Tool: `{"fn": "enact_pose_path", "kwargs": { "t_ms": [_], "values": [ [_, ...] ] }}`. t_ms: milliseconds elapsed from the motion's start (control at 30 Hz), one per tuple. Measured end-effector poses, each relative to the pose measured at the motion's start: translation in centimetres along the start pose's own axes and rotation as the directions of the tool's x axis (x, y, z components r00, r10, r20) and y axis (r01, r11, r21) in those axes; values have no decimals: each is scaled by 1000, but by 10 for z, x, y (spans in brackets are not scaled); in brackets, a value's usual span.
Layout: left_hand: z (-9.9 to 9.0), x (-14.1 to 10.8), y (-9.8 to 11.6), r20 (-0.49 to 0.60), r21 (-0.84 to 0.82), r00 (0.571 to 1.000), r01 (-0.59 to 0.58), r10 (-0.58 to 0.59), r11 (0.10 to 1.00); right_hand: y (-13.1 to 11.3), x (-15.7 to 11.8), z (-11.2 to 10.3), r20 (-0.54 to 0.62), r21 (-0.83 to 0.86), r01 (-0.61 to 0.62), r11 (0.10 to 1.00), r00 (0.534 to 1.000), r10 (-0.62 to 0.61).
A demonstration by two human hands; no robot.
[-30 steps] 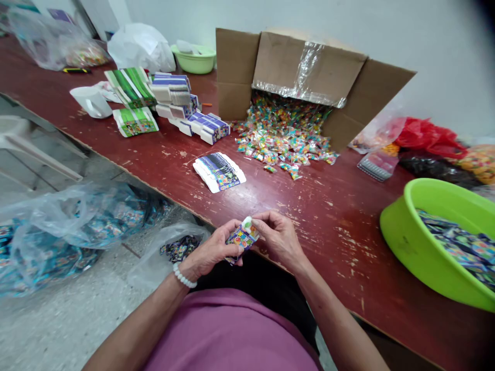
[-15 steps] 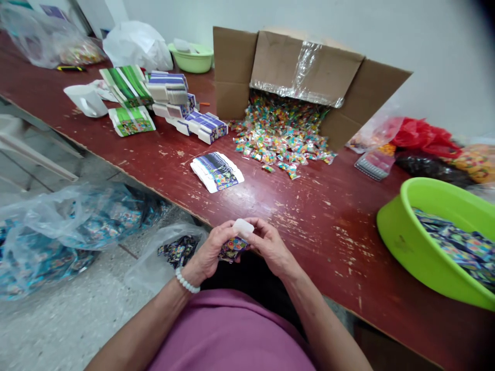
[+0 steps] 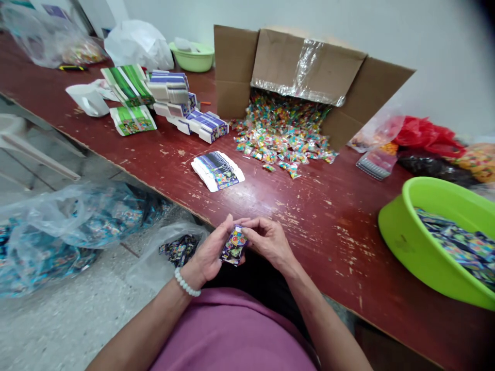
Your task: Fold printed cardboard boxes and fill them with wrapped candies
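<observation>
A small dark printed candy box (image 3: 233,247) is held between my hands, just off the table's near edge. My left hand (image 3: 214,250), with a pale bead bracelet at the wrist, grips it from the left and below. At the box's top end, the fingers of my right hand (image 3: 268,242) press on a small white-and-purple flap. Beyond my hands lies a fan of flat printed cartons (image 3: 217,171). Wrapped candies (image 3: 278,139) spill from a tipped cardboard box (image 3: 305,67) farther back.
Bundled purple cartons (image 3: 207,126) and green cartons (image 3: 133,121) stand back left, beside a white mug (image 3: 88,100). A green tub (image 3: 402,242) of dark packets is at right. Plastic bags of packets (image 3: 77,232) lie on the floor at left.
The white flap that stood up at the box's top is now folded down. The printed face shows more fully, and my left thumb has lifted away from the top.
</observation>
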State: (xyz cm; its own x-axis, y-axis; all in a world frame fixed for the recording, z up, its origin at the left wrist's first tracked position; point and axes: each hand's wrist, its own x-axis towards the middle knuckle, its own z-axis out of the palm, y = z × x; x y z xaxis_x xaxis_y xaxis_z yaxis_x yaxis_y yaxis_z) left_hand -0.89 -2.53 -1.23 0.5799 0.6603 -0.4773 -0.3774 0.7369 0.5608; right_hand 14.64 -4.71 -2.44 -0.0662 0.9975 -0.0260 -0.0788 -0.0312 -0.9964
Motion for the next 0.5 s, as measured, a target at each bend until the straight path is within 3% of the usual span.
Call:
{"fn": "enact_pose_path", "kwargs": {
  "t_ms": [100,200,300,367,500],
  "values": [
    [1,0,-2,-52,49,998,-20,22,999,7,3,0,-52,3,-65,998,997,65],
    [2,-1,-2,-106,67,994,-22,29,997,6,4,-1,-68,-65,-54,996,996,50],
    [1,0,1,-101,-17,995,16,-18,1000,-2,1,-2,23,-178,110,978,994,-107],
    [-2,2,3,-94,-90,994,50,-58,995,-7,-4,-1,109,-276,246,929,968,-225],
    [-6,5,4,-112,-199,991,55,-79,978,-5,-14,8,191,-579,375,724,926,-327]
  ]
}}
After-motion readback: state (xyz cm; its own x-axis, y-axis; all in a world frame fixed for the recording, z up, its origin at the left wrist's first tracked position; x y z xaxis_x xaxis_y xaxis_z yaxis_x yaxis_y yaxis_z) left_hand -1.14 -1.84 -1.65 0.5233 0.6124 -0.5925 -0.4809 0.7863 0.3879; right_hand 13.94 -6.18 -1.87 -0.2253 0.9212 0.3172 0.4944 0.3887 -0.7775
